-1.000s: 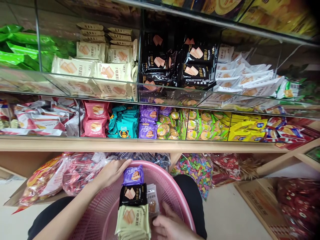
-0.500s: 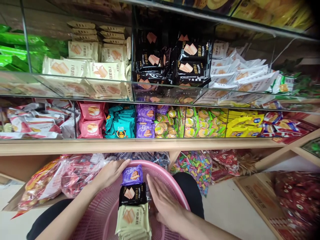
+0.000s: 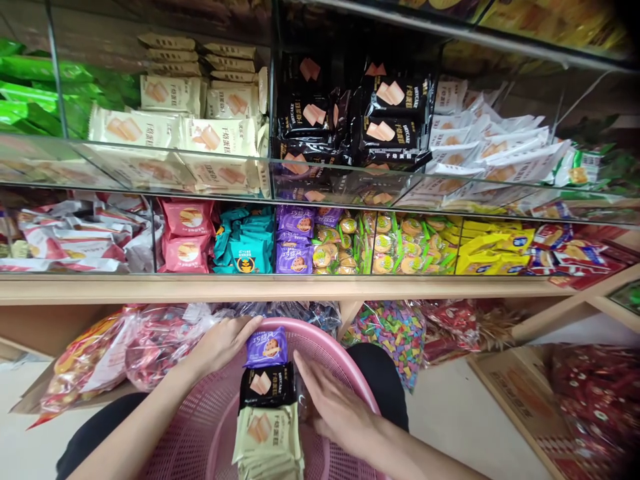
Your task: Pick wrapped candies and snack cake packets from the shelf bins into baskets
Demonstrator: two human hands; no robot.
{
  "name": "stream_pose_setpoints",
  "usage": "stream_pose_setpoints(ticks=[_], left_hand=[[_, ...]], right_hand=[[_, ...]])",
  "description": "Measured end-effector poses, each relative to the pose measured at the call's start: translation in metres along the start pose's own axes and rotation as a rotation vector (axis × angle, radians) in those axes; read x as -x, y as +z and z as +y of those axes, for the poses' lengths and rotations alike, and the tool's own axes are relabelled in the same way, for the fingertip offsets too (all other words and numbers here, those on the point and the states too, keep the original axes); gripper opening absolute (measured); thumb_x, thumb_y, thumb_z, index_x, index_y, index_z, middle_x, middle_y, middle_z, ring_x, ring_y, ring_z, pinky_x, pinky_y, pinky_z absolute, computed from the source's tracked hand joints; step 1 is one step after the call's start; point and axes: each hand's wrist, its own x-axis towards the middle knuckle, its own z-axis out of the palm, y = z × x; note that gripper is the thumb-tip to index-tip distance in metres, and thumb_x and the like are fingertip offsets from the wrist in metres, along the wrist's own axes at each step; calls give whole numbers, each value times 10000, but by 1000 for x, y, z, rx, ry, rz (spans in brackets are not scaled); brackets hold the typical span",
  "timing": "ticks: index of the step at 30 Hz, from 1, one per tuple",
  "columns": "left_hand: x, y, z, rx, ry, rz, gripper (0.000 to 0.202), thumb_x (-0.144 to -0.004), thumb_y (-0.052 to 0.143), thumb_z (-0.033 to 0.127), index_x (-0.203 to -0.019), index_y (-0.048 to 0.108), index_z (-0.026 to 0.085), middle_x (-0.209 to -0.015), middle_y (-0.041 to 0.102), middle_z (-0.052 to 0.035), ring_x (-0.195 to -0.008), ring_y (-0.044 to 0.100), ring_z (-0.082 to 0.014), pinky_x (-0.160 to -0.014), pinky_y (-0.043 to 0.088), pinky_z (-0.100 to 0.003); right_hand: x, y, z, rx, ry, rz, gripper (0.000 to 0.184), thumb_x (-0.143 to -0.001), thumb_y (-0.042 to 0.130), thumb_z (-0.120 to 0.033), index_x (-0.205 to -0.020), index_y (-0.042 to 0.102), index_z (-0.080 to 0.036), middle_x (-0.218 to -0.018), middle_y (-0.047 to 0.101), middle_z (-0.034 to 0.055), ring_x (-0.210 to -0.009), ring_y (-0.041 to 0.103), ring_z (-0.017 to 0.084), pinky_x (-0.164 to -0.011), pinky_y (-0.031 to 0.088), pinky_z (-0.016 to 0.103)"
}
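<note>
At lower centre, a purple packet point(image 3: 265, 347), black packet point(image 3: 267, 385) and cream packet point(image 3: 267, 437) are lined up in the basket point(image 3: 334, 341). The left hand point(image 3: 220, 343) is laid flat and open beside the purple packet, and the right hand point(image 3: 333, 407), also open, against the black packet. Even pressure from both sides is likely needed so nothing is tipped.

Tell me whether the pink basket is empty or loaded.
Loaded. In the pink basket sit a purple packet, a black packet and cream packets, in a row.

Cream packets point(image 3: 267, 437) cut off by the bottom edge, pink basket point(image 3: 350, 363) likewise, right hand point(image 3: 333, 407) hiding whatever lies beneath, shelf print too small to read
</note>
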Motion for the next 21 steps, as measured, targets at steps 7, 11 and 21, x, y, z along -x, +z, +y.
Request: stream_pose_setpoints(ticks=[7,11,21], left_hand=[[-1,0,0,-23,1,-29,545,-928,195,592,-803,582,229,-779,693,-60,-800,654,-243,-732,412,-298],[0,0,0,-27,-1,-34,557,-926,178,600,-814,576,228,-796,689,-64,-814,652,-251,-734,411,-306],[0,0,0,1,6,-17,537,-926,224,581,-837,617,226,-815,714,-68,-811,665,-240,-736,430,-292]], right_hand=[[-2,1,4,-17,-87,-3,1017,-613,466,72,-1502,33,-164,-1563,184,148,-1428,165,291,-1152,249,420],[-6,-1,5,-63,-56,-57,1141,-601,603,29,-1481,-103,-141,-1573,60,177,-1441,88,281,-1164,205,405],[-21,15,13,135,-42,-34,1220,-505,619,68,-1480,-90,-119,-1555,127,211,-1431,100,337,-1166,175,474]])
